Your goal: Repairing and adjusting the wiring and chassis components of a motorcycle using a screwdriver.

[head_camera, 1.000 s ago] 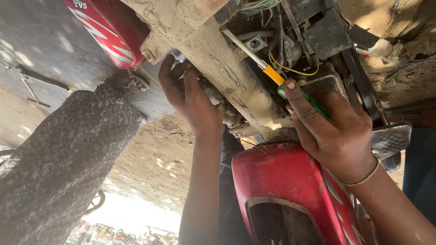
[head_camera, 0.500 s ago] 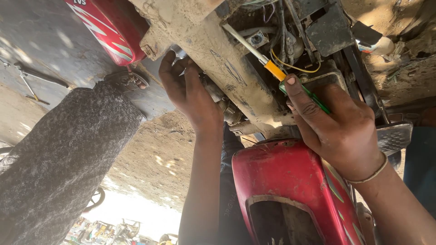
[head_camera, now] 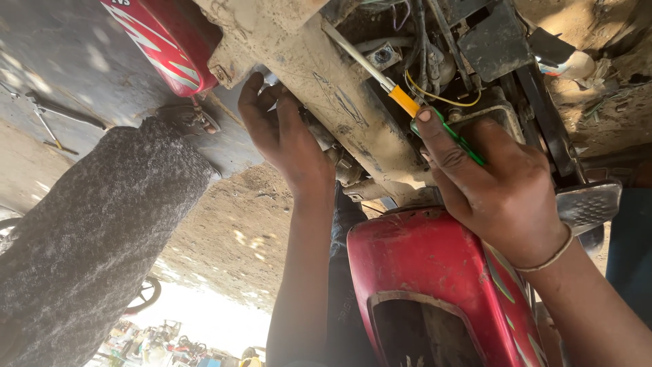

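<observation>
My right hand (head_camera: 499,187) grips a screwdriver (head_camera: 397,95) with a green and orange handle; its pale shaft points up-left into the dirty motorcycle frame (head_camera: 319,68). My left hand (head_camera: 282,132) reaches under the mud-caked frame panel, fingers curled around a small metal part at the panel's lower edge; what it holds is mostly hidden. A red rear body panel (head_camera: 428,278) lies below my right hand. Wires and a yellow cable (head_camera: 441,100) sit just beyond the screwdriver handle.
A grey textured motorcycle seat (head_camera: 95,231) lies at the left. The red fuel tank (head_camera: 166,37) is at top left. A metal footrest (head_camera: 587,204) juts out at the right. Hand tools (head_camera: 51,115) lie on the concrete at far left, beside dirt ground.
Both hands keep their grip and place on the frame. The view has shifted only slightly; the screwdriver stays pointed into the frame.
</observation>
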